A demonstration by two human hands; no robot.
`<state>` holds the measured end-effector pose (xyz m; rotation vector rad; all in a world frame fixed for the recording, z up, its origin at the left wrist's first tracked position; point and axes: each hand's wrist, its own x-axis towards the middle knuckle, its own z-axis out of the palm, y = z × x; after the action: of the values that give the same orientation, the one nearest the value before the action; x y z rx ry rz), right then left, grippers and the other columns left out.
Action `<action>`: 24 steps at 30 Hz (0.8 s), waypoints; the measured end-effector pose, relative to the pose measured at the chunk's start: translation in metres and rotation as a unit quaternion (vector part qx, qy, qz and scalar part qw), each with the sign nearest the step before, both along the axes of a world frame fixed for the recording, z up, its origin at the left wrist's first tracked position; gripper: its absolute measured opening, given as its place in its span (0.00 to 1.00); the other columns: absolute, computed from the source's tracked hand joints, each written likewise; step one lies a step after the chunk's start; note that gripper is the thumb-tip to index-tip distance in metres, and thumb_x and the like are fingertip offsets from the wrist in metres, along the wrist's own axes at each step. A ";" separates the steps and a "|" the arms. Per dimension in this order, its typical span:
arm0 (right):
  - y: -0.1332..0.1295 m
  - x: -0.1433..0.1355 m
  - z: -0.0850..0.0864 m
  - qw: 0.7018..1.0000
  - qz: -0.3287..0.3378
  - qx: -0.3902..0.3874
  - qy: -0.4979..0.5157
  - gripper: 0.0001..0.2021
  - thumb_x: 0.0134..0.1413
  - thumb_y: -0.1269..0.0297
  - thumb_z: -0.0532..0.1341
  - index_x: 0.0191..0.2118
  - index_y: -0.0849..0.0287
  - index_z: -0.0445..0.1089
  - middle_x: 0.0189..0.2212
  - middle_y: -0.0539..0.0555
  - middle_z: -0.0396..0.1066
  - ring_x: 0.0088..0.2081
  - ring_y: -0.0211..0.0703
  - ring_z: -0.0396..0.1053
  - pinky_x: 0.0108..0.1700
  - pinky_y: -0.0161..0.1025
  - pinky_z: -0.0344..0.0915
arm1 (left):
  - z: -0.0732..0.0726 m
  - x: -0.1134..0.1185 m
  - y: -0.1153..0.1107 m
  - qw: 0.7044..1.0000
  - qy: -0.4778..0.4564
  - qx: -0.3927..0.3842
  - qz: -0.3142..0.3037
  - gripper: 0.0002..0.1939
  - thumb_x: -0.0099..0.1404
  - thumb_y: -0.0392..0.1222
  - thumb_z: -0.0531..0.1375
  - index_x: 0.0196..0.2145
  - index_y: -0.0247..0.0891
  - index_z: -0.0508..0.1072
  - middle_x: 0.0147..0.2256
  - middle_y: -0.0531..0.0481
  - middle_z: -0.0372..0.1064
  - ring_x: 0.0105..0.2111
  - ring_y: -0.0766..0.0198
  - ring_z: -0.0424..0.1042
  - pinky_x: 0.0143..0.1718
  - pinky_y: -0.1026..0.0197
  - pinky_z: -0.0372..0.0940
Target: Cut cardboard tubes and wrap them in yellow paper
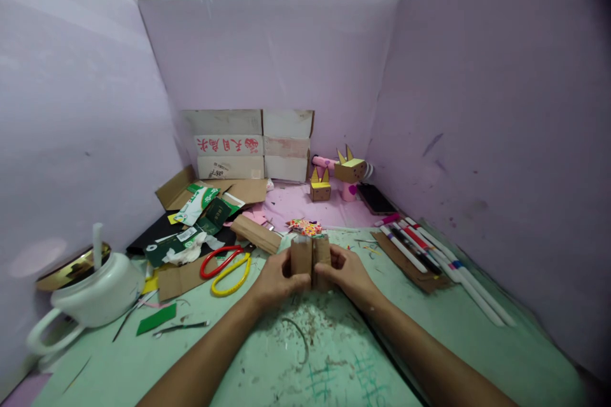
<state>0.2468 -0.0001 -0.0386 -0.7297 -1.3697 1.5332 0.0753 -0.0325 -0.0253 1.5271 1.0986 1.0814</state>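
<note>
Two small brown cardboard pieces stand side by side over the middle of the green tabletop. My left hand [281, 276] has its thumb and fingers around the left cardboard piece [301, 257]. The right cardboard piece [322, 251] is pinched between thumb and fingers of my right hand [351, 272]. A narrow dark gap shows between the pieces; whether they are joined is hidden. Just behind them lies a colourful patterned scrap [305, 226]. To the left are scissors with one red and one yellow handle [230, 275].
A white mug [98, 296] stands at the left, near cardboard and paper scraps [195, 219]. Several marker pens [429, 248] lie at the right. Behind are small eared cardboard figures [320, 189], a dark phone [377, 198] and a white carton [286, 146]. Purple walls enclose three sides.
</note>
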 end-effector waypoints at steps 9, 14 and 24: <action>-0.004 -0.002 0.010 0.989 0.042 -0.141 0.015 0.19 0.39 0.52 0.67 0.30 0.65 0.73 0.23 0.54 0.75 0.25 0.44 0.72 0.31 0.40 0.65 | -0.006 0.011 0.003 0.983 -0.124 -0.131 0.025 0.28 0.51 0.61 0.61 0.32 0.28 0.72 0.26 0.44 0.70 0.25 0.61 0.69 0.23 0.62 0.63; -0.003 -0.004 0.009 0.985 0.032 -0.168 0.016 0.19 0.37 0.52 0.68 0.29 0.65 0.74 0.22 0.54 0.75 0.25 0.43 0.72 0.32 0.38 0.66 | -0.006 0.013 0.002 0.972 -0.151 -0.176 0.038 0.27 0.49 0.59 0.63 0.33 0.28 0.72 0.25 0.44 0.70 0.24 0.62 0.68 0.22 0.63 0.63; 0.000 0.000 0.002 0.991 0.011 -0.134 0.012 0.19 0.35 0.55 0.70 0.32 0.64 0.74 0.25 0.52 0.75 0.28 0.46 0.72 0.35 0.42 0.66 | -0.004 0.014 -0.001 0.975 -0.152 -0.156 0.034 0.28 0.46 0.58 0.65 0.35 0.29 0.73 0.28 0.45 0.71 0.29 0.58 0.70 0.31 0.58 0.66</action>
<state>0.2469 -0.0003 -0.0367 -0.8589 -1.1686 1.7582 0.0890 -0.0333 -0.0289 1.0452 1.0536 1.0870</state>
